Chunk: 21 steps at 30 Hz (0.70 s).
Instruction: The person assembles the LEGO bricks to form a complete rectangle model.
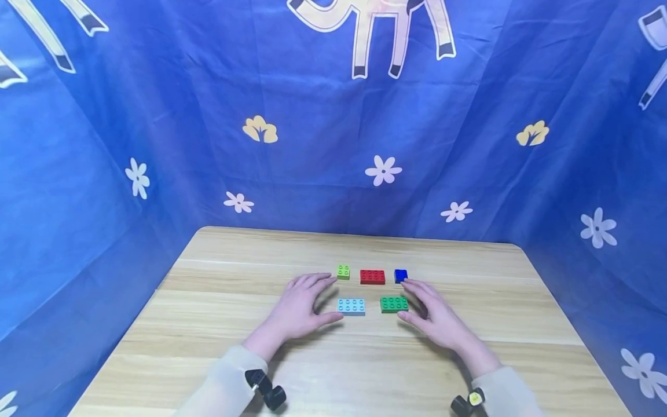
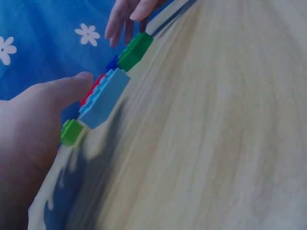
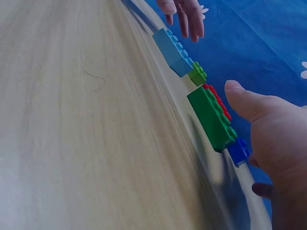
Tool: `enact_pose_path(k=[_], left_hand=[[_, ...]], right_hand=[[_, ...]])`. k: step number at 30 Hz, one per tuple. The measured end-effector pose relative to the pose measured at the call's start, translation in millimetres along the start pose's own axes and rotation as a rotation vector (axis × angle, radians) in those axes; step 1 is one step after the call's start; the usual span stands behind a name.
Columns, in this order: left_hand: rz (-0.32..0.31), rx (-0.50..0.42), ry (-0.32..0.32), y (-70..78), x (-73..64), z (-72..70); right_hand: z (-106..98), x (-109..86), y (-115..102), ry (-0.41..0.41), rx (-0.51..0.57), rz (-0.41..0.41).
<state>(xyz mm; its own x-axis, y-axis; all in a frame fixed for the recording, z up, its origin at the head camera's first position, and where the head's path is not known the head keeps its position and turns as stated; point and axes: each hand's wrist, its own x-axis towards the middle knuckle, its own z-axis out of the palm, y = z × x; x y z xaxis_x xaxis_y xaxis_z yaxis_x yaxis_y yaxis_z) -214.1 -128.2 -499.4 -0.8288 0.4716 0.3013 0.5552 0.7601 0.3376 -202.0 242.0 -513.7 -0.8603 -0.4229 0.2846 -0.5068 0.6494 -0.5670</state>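
Five building bricks lie apart on the wooden table, studs up. In the head view the back row holds a small lime brick [image 1: 343, 272], a long red brick [image 1: 372, 277] and a small dark blue brick [image 1: 400, 276]. Nearer are a light blue brick [image 1: 351, 307] and a green brick [image 1: 394, 304]. My left hand [image 1: 299, 307] hovers left of the light blue brick, thumb near its end and fingertips close to the lime one. On the other side my right hand [image 1: 438, 315] spreads beside the green brick, fingertips by the dark blue one. Both hands hold nothing.
The light wooden table [image 1: 354, 370] has rounded far corners. Blue cloth [image 1: 323, 191] with printed flowers and animals hangs behind it and along both sides. A small black camera [image 1: 266, 389] is strapped on the left sleeve, another [image 1: 467, 402] on the right.
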Motion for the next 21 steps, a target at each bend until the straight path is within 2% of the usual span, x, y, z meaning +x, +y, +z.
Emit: enact_pose_path(k=[6,11,16,21], left_hand=[[0.032,-0.098,-0.031,1.5,3.7,7.9],[0.008,-0.184,-0.050,0.6,5.2,14.3],[-0.002,-0.308,-0.048,-1.7,7.0,20.3],[-0.011,-0.417,-0.027,-4.2,7.0,25.8]], right_hand=[[6.2,2.0,7.5,0.020,0.080,0.000],[11.3,3.7,12.8,0.055,0.127,-0.011],[14.6,4.9,15.5,0.074,0.166,-0.001],[16.2,4.4,15.0,0.081,0.198,0.047]])
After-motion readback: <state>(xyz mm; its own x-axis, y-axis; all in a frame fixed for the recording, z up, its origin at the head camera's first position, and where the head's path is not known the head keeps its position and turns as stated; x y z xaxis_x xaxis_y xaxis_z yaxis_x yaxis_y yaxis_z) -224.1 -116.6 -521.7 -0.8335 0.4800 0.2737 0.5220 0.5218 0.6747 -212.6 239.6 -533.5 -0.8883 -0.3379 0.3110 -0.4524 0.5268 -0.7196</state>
